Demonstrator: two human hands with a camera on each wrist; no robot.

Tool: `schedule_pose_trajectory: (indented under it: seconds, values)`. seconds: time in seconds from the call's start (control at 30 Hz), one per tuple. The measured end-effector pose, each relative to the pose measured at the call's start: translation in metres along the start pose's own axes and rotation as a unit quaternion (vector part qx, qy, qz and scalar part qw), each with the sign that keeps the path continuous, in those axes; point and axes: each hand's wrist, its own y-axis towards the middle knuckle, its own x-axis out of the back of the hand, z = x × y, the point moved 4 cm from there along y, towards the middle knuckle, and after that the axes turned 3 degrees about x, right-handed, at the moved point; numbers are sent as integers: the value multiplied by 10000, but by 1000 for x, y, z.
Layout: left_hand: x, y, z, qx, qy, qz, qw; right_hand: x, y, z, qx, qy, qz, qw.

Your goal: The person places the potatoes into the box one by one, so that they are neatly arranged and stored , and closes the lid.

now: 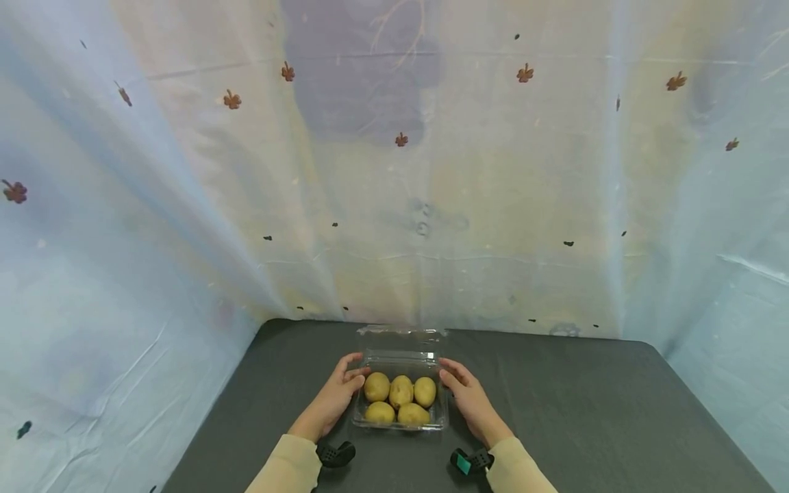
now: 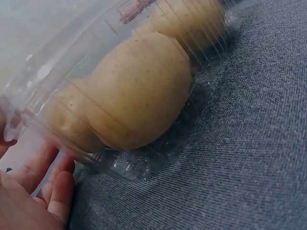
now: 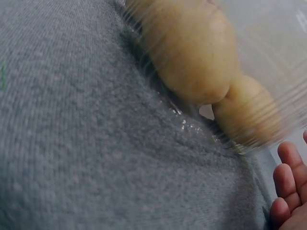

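A clear plastic clamshell box [image 1: 399,428] stands on the table with its lid [image 1: 402,340] raised at the back. Several yellow potatoes [image 1: 401,392] lie inside it in two rows. My left hand [image 1: 333,397] holds the box's left side, the thumb at the rim and the other fingers along the outer wall. On the opposite side my right hand [image 1: 471,400] holds the right rim near the back corner. The left wrist view shows a large potato [image 2: 139,91] through the ribbed wall. In the right wrist view, bent fingers [image 3: 284,179] are close beside the box.
A dark grey cloth-covered table [image 1: 573,411] spreads out around the box. Behind it and at both sides hangs a pale patterned curtain [image 1: 493,171]. Black straps [image 1: 335,453] sit on both wrists, below cream sleeves [image 1: 286,465].
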Motion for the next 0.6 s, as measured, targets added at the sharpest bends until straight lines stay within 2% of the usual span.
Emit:
schedule_pose_trajectory:
  seconds: [0.37, 0.6]
  values:
    - [0, -2, 2, 91, 56, -125, 9999, 2, 3, 3, -19, 89, -93, 9999]
    - [-1, -3, 2, 98, 88, -92, 9999, 3, 4, 1, -75, 53, -148, 9998]
